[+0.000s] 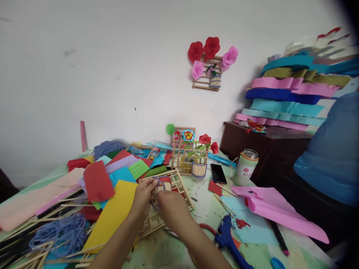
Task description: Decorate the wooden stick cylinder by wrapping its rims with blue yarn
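Observation:
A wooden stick lattice [184, 186] lies on the table, tilted toward me. On it sits a small stick pot [165, 184] with a red upper edge. My left hand [143, 195] pinches purple-blue yarn [157, 184] at the pot's left side; the yarn loops between both hands. At the pot's near right, my right hand [174, 209] is closed with its fingers curled inward; what they grip is hidden. Beside my right forearm lies a blue glue gun [228, 235]. Yellow paper [119, 209] is next to my left forearm.
Coloured paper, loose sticks and a yarn tangle [60, 233] cover the left side. Behind stands a flower-decorated lattice [187, 158]. A black phone [218, 173], a jar [245, 168] and pink sheet [276, 207] are at right. A blue stool [331, 157] stands beyond the table.

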The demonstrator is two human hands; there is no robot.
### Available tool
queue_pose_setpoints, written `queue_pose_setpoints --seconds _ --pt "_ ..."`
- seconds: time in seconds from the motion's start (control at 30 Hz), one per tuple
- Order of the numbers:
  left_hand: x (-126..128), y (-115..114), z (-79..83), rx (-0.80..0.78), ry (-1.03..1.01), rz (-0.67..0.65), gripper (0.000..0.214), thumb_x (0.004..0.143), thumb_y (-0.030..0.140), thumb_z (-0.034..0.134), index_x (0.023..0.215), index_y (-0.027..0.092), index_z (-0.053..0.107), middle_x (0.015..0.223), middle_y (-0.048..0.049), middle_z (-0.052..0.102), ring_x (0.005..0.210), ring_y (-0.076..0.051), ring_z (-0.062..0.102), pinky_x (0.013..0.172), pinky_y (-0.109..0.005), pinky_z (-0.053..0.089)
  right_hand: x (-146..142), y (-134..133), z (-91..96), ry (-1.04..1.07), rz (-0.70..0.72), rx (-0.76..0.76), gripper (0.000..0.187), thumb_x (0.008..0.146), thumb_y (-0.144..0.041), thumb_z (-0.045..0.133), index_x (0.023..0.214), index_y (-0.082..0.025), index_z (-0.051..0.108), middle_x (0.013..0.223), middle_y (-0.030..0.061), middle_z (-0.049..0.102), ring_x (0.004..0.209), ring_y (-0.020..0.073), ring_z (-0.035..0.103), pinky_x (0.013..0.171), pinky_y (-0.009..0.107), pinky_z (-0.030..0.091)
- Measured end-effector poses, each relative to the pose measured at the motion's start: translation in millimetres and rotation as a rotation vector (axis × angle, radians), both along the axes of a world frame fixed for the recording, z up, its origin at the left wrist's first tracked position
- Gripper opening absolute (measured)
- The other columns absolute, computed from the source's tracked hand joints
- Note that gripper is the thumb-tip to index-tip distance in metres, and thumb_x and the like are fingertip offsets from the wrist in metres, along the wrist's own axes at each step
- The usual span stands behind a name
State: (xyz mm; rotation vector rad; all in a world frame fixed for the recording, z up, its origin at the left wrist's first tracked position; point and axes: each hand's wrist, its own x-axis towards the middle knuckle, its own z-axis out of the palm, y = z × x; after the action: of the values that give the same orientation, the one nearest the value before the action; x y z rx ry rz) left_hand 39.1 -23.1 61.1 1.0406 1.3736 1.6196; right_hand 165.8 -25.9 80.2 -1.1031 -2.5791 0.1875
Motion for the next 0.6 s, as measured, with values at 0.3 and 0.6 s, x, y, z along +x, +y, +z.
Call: queue_pose_setpoints --seconds 0.3,0.6 --pt "11 -8 12.9 -0.069 -0.226 -0.209 0.038 0.057 0.043 0.071 0.067 0.015 0.047 0.052 0.0083 0.044 0.033 0.001 0.019 0.034 -0.014 0.011 11 14 -2.0 0.791 -0.100 -0.139 0.015 0.080 -0.023 0.049 0.091 -0.017 0.056 0.100 0.0085 0.056 0.098 0.0195 0.047 0.087 0.033 0.035" --pt "9 -10 13.6 0.020 0.348 -0.207 0.024 0.068 0.039 0.061 0.067 0.015 0.059 0.054 0.0010 0.057 0.051 -0.012 0.050 0.051 -0.022 0.036 14 28 -8.1 1.038 0.092 -1.114 0.024 0.073 -0.040 0.054 0.077 -0.017 0.048 0.055 -0.0067 0.043 0.038 0.0027 0.025 0.040 0.016 0.021"
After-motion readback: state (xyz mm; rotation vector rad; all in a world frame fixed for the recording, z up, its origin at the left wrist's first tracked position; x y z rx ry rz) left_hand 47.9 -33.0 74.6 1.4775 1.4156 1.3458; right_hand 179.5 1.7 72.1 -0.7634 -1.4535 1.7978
